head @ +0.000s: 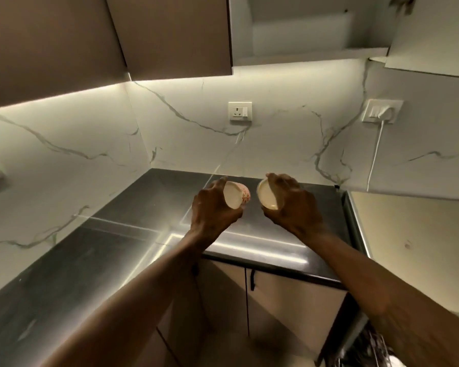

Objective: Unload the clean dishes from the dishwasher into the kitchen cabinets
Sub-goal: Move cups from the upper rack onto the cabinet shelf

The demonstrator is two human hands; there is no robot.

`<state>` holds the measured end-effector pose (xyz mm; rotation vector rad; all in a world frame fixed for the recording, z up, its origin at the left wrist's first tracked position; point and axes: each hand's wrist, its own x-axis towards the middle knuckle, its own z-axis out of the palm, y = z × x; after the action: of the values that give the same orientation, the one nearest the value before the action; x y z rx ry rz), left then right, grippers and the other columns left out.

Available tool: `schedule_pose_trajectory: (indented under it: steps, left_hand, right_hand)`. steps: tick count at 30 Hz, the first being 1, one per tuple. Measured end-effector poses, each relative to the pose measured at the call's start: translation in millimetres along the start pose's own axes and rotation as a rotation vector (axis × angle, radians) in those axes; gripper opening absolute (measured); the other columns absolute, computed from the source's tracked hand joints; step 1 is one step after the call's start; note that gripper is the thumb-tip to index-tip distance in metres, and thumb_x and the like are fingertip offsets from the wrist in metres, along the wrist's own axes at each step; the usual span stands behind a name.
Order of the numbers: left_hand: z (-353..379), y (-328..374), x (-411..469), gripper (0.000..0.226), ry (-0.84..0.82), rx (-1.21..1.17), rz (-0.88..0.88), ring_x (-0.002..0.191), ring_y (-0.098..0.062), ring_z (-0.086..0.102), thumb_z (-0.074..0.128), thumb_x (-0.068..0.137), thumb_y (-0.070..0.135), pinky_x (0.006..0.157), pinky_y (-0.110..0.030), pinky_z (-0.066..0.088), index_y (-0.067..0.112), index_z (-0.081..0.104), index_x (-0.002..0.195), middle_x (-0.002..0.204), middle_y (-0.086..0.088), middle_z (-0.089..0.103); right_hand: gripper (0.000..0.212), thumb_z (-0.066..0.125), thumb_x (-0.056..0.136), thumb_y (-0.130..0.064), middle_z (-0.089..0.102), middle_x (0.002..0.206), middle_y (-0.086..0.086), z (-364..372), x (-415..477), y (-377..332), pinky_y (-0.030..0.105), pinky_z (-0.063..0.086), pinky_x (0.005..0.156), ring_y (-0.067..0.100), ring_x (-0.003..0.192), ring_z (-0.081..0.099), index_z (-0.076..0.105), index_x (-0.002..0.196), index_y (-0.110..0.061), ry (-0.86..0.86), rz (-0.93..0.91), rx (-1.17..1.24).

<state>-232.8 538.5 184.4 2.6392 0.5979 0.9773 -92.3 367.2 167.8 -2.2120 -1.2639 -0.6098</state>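
Patterned cup [237, 197] gripped in our left hand [212, 207], plain cup [267, 198] in our right hand [296, 205]; both tipped over countertop [143, 207] back edge. Open cabinet shelf [310, 53] overhead, nearer right hand.

Two cups [236, 195] [267, 198] — two hands [212, 211] [296, 207]

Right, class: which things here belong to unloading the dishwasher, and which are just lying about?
Belong to the job: left hand, holding the patterned cup; right hand, holding the plain cup; open cabinet; dish rack, lower right.
Just there: wall socket; plug and white cable; dark countertop.
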Motion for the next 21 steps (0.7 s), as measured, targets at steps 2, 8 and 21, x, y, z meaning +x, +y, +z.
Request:
schedule_pose_trajectory:
  steps: [2, 8, 21]
  left_hand:
    - [5, 1, 24, 0.092, 0.026, -0.017, 0.021, 0.109, -0.018, 0.066, 0.077, 0.062, 0.062, 0.089, -0.033, 0.056, 0.021, 0.053, 0.141, 0.128, 0.000, 0.067]
    - [10, 9, 106, 0.090, 0.146, -0.079, 0.139, 0.116, -0.022, 0.064, 0.080, 0.066, 0.056, 0.095, -0.033, 0.053, 0.018, 0.052, 0.143, 0.134, -0.002, 0.064]
    - [-40, 27, 293, 0.068, 0.536, -0.266, 0.432, 0.100, -0.011, 0.059, 0.087, 0.057, 0.040, 0.078, -0.012, 0.032, 0.022, 0.056, 0.116, 0.105, 0.010, 0.068]
  right_hand:
    - [0.082, 0.078, 0.074, -0.043, 0.055, 0.136, 0.008, -2, 22, 8, 0.041, 0.059, 0.081, 0.030, 0.107, 0.064, 0.043, 0.144, -0.020, 0.038, -0.005, 0.002]
    - [0.087, 0.085, 0.071, -0.038, 0.059, 0.137, 0.005, -17, 89, 27, 0.037, 0.056, 0.085, 0.026, 0.110, 0.064, 0.044, 0.146, -0.018, 0.207, -0.020, 0.087]
    - [0.075, 0.090, 0.067, -0.040, 0.063, 0.121, -0.004, -85, 265, 34, 0.017, 0.050, 0.086, 0.013, 0.106, 0.062, 0.055, 0.127, -0.010, 0.705, -0.128, 0.110]
